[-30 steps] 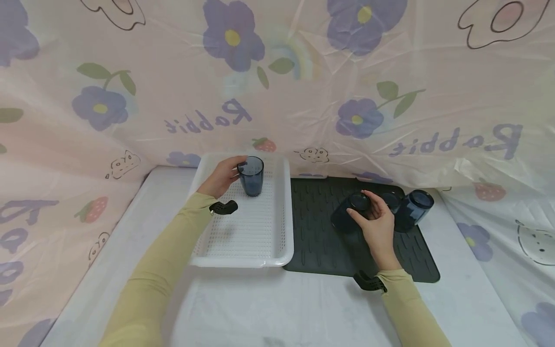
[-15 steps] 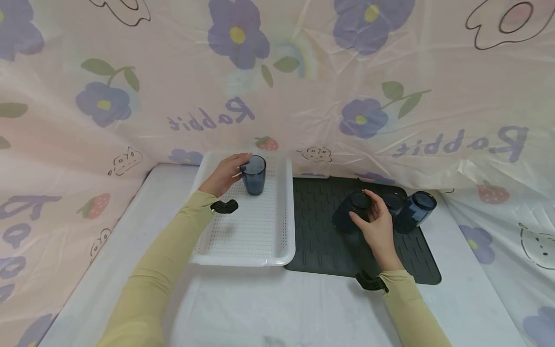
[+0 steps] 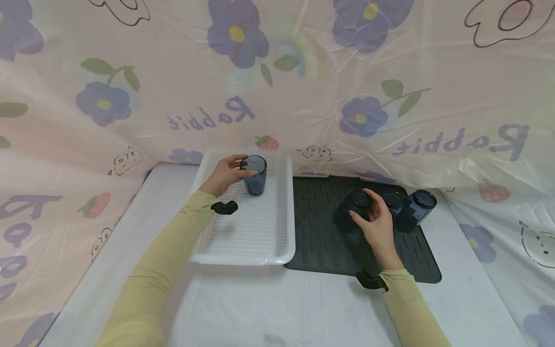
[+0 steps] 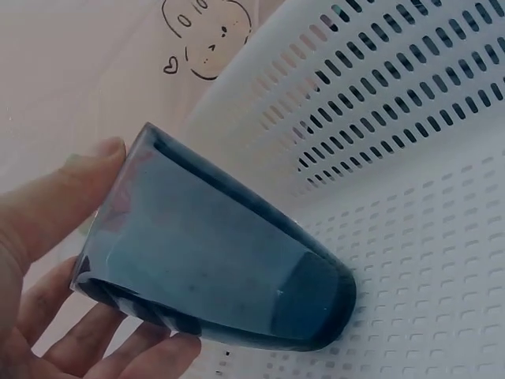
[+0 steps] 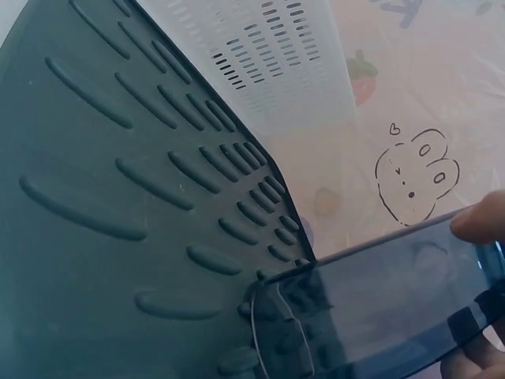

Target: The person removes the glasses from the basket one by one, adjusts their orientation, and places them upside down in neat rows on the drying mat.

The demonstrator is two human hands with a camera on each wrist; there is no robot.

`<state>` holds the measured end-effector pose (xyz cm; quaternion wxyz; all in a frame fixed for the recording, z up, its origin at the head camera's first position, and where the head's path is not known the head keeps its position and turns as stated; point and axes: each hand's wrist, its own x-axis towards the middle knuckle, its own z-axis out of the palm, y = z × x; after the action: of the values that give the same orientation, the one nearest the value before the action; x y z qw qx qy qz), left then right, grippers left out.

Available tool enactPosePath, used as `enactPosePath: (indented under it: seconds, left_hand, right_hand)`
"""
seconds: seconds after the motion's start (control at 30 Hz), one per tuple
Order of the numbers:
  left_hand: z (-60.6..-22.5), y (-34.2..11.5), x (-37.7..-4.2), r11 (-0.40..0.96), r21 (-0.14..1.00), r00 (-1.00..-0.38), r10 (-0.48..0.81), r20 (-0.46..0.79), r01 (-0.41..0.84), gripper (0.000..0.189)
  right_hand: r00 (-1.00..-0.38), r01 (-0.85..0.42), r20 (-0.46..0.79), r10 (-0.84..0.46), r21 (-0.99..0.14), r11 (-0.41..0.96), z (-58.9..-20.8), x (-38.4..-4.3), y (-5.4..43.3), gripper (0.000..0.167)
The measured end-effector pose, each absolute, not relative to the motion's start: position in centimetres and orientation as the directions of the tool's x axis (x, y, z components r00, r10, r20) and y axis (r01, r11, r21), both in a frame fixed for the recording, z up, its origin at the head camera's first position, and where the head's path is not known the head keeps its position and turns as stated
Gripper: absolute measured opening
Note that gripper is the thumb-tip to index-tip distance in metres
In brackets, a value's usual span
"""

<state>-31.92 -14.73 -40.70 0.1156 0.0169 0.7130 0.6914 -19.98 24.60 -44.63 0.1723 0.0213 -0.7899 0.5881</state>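
In the head view a blue see-through drinking glass (image 3: 255, 180), mouth up, is at the far part of the white basket (image 3: 243, 255). My left hand (image 3: 226, 174) holds it near the rim from the left, and the left wrist view shows thumb and curled fingers on opposite sides of the glass (image 4: 213, 253). On the dark ribbed mat (image 3: 318, 246), another blue glass (image 3: 349, 214) is upside down. My right hand (image 3: 376, 226) holds it near its base, fingers and thumb on either side. The right wrist view shows that glass (image 5: 379, 300) with its rim at the mat.
Two more upside-down blue glasses (image 3: 415, 211), (image 3: 393, 202) stand at the mat's right side, one partly hidden behind my right hand. Basket and mat lie side by side on a white table (image 3: 243, 308). A patterned sheet (image 3: 295, 111) hangs behind.
My left thumb now shows across the near side of the glass's rim, where earlier it did not. The right hand and its glass have stayed put. The head view shifted slightly.
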Motion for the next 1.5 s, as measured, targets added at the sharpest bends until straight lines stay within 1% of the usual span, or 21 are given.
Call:
enactPosePath:
  seconds: [0.27,0.4,0.73,1.0,1.3,1.5]
  left_hand:
    - [-40.6,-14.6,-31.7,0.109,0.99,-0.98,0.17,-0.102,-0.085,0.07]
    - [-40.5,-14.5,-31.3,0.159,0.986,-0.981,0.173,-0.086,-0.058,0.071]
    - [-40.3,-14.4,-30.3,0.247,0.968,-0.974,0.204,-0.095,-0.043,0.073]
    - [-40.3,-14.1,-29.9,0.321,0.946,-0.979,0.182,-0.097,-0.034,0.077]
    - [-40.4,-14.1,-29.3,0.383,0.924,-0.987,0.143,-0.071,-0.011,0.076]
    - [-40.4,-13.9,-28.4,0.42,0.907,-0.986,0.155,-0.059,0.012,0.075]
  right_hand:
    - [-0.935,-0.244,0.309,0.171,-0.916,0.319,-45.3,-20.3,25.0,0.07]
    - [-0.937,-0.242,0.305,0.169,-0.918,0.314,-45.2,-20.3,25.0,0.07]
    - [-0.939,-0.237,0.3,0.167,-0.919,0.316,-45.5,-20.3,25.1,0.07]
    - [-0.94,-0.235,0.297,0.17,-0.921,0.311,-45.5,-20.1,25.1,0.07]
    - [-0.944,-0.224,0.286,0.166,-0.922,0.315,-45.2,-20.2,25.1,0.07]
    - [-0.946,-0.213,0.276,0.173,-0.926,0.311,-45.0,-20.1,25.1,0.07]
